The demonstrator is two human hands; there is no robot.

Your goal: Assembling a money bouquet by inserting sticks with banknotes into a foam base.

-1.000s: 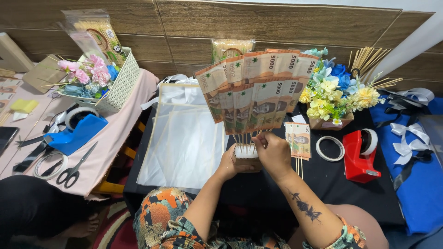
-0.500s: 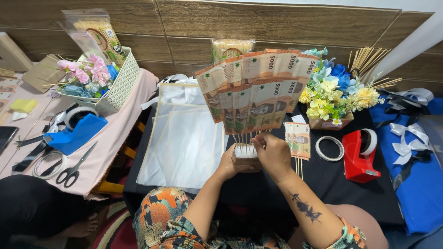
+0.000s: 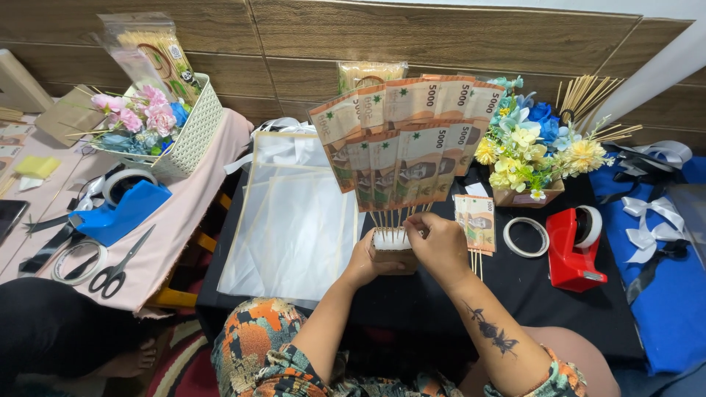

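Head-camera view of a banknote fan under assembly on a black table point(image 3: 559, 294). The left hand point(image 3: 365, 259) was curled around a small brown block with a white top point(image 3: 391, 248), gripping its side; the right hand point(image 3: 439, 244) rested closed at the block's upper right edge, fingertips pinched at the thin sticks point(image 3: 390, 219) rising from it, though exactly which stick it held could not be told. Two overlapping rows of orange banknotes point(image 3: 408, 140) already stood fanned above the block, judged to be the larger part of the work. A further small stack of banknotes on sticks point(image 3: 478, 222) lay just beside the right hand, apparently not yet mounted. A yellow and blue artificial flower bunch point(image 3: 533, 143), a roll of clear tape point(image 3: 526, 237), a red tape dispenser point(image 3: 573, 250) and clear wrapping sheets point(image 3: 290, 220) lay nearby, unused.
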